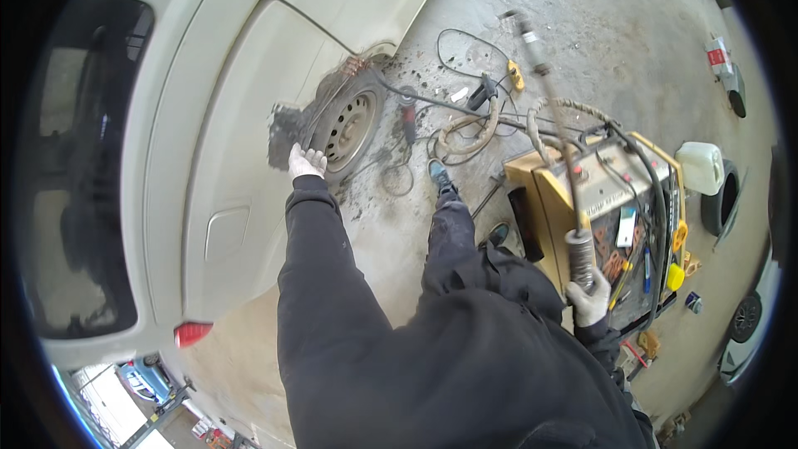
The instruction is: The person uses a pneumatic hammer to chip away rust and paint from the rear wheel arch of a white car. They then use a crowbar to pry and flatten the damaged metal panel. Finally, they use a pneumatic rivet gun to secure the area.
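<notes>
My left hand [307, 160], in a white glove, reaches to the rear wheel arch of a pale van [241, 116]. Its fingers are stretched out at the lower edge of a dark, bare patch [288, 137] on the panel, beside the wheel [349, 131]. Whether they press on the metal is hard to tell. My right hand [589, 298], gloved too, is closed at the ribbed grey grip of a slide hammer [580, 258]. Its long rod points up and away over the floor, blurred at the far end. Copper-coloured pieces [353, 66] sit at the top of the arch.
A yellow machine on a cart [532, 199] stands at my right, with tools on top. Hoses [470, 137], cables and a red-and-black power tool [408, 116] lie on the floor near the wheel. Farther right are a white canister [700, 168] and a tyre [721, 199].
</notes>
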`<state>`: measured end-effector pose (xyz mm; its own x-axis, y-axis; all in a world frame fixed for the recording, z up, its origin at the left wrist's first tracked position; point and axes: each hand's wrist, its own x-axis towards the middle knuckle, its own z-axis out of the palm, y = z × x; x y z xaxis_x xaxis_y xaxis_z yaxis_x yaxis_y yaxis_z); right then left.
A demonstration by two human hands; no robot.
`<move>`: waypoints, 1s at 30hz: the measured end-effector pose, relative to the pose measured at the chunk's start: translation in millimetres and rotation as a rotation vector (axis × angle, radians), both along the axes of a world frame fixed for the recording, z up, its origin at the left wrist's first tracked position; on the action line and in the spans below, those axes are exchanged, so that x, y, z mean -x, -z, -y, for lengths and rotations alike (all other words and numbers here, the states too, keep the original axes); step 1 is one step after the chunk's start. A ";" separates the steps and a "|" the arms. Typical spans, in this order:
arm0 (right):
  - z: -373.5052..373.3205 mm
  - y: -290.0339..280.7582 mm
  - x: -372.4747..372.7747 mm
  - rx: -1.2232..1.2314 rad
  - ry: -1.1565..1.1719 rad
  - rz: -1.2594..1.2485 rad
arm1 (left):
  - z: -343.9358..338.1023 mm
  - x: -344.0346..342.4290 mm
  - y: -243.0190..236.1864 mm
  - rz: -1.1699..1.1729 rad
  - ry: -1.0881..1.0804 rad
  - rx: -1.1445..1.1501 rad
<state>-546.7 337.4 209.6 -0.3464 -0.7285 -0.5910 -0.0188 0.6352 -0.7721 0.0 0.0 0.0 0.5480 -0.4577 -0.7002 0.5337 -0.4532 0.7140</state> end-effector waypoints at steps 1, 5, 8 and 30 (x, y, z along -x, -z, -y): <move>25.4 5.2 -13.1 -0.089 -0.019 -0.018 | 15.3 1.8 12.1 -0.018 -0.016 0.004; 100.7 33.0 -56.3 -0.154 -0.256 -0.038 | 32.9 10.6 51.5 -0.069 -0.103 0.087; 137.6 48.6 -82.3 -0.225 -0.269 0.041 | 34.2 33.9 53.7 -0.044 -0.175 0.121; 256.3 88.5 -51.4 -0.267 -0.579 -0.177 | -6.5 278.8 43.6 -0.472 0.074 0.227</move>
<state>-495.3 81.0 121.2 -0.0509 -0.6629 -0.7470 -0.5273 0.6530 -0.5437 -278.8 6.5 -43.6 0.1574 -0.6518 -0.7419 0.7932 -0.3640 0.4882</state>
